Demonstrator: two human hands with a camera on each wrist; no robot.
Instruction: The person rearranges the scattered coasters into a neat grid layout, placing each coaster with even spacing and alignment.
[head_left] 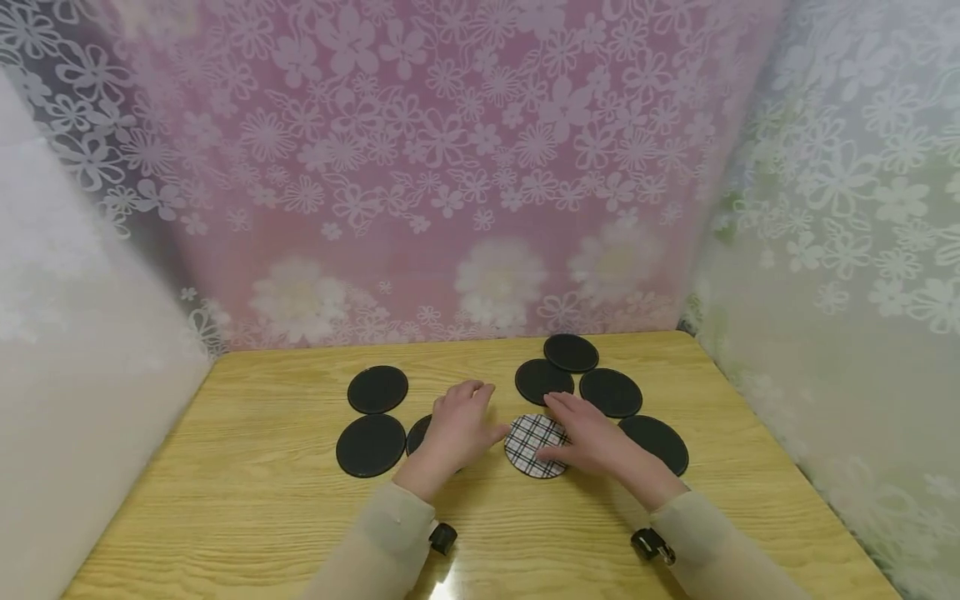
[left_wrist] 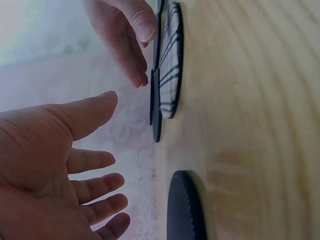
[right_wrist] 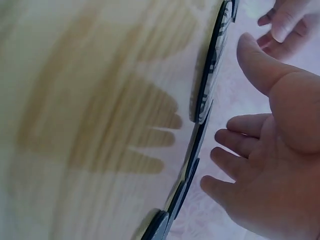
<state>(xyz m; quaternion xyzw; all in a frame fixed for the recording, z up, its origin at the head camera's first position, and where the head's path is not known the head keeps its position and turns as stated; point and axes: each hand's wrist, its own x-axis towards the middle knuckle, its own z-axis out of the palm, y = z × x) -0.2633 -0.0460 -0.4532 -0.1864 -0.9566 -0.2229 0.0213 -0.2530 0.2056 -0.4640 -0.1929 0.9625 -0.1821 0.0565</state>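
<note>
A round plaid coaster [head_left: 531, 447], white with dark lines and a black rim, lies on the wooden table between the two hands. My left hand [head_left: 460, 422] hovers just left of it, fingers spread and holding nothing. Beneath that hand a black round coaster [head_left: 417, 435] is partly covered. My right hand [head_left: 587, 435] hangs over the right side of the plaid coaster, thumb and fingers apart. In the right wrist view the right palm [right_wrist: 280, 165] is bare, and the left wrist view shows the left palm [left_wrist: 35, 175] bare too.
Two more black coasters [head_left: 371, 446] lie on the left. Behind and beside the right hand are several black ones, among them a far coaster [head_left: 571, 352] and a near one [head_left: 660, 446]. Flowered curtains [head_left: 450, 167] surround the wooden table [head_left: 247, 500] at the back and sides.
</note>
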